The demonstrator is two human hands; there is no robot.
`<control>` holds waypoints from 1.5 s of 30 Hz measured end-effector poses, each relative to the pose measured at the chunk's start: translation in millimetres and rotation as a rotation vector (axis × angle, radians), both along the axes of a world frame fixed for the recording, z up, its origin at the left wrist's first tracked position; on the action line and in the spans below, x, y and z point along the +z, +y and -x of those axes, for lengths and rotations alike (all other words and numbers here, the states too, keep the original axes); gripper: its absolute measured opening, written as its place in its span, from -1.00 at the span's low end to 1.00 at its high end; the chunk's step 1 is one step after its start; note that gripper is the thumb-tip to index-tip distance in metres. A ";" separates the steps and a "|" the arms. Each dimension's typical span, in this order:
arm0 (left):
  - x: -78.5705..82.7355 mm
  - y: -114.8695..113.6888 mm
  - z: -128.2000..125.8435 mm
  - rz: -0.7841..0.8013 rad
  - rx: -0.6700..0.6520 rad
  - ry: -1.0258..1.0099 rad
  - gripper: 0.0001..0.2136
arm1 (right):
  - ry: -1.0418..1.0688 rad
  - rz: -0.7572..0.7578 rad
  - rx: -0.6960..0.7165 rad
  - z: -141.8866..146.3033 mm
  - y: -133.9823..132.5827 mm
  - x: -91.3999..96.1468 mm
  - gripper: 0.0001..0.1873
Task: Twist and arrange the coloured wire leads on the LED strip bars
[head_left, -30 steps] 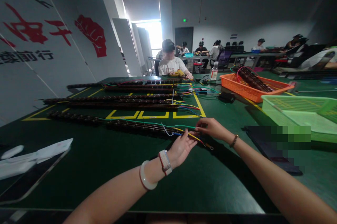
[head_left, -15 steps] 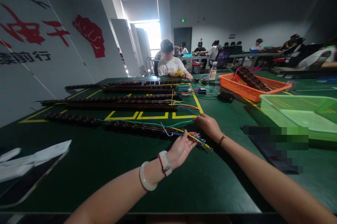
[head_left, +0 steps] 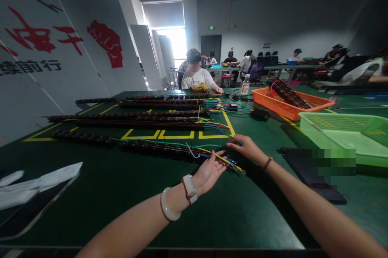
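A long dark wiring harness (head_left: 151, 145) lies across the table, with a white cable tie (head_left: 192, 151) standing up near its right end. Loose coloured wires (head_left: 224, 157), yellow, blue and others, come out of that end; several carry ring terminals. My left hand (head_left: 209, 172) is palm up under them, thumb bent over the wires and fingers loosely curled around them. A green wire (head_left: 209, 145) runs from the harness to the fingertips of my right hand (head_left: 247, 149), which pinches its end. A small blue bit shows behind the right fingers; I cannot make out what it is.
More dark harnesses (head_left: 136, 116) lie behind, over yellow tape marks (head_left: 178, 136). An orange basket (head_left: 273, 106), a green basket (head_left: 321, 140) and a dark flat object (head_left: 312, 177) are at right. White gloves (head_left: 39, 183) lie at left. A person (head_left: 195, 74) sits opposite, near a bottle (head_left: 245, 85).
My right hand has moved slightly right and down, drawing the green wire's end along. My left hand stays almost in place under the wires. The view has tilted slightly up.
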State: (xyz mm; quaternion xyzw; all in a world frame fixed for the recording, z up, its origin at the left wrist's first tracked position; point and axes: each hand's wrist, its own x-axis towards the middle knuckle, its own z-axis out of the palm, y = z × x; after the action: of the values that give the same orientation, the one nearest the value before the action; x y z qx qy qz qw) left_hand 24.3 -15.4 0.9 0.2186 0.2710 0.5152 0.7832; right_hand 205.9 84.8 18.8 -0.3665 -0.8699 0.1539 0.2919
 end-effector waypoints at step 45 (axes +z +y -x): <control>-2.4 4.4 1.9 0.105 -0.003 0.074 -0.66 | -0.252 0.311 0.111 10.4 -13.5 17.3 -0.57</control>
State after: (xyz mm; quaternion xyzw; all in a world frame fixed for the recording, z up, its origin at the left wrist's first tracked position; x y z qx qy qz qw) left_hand 22.4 -11.0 -1.5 0.1968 0.3262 0.4905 0.7837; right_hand 195.5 71.3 36.0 -0.3750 -0.8842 0.2551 0.1118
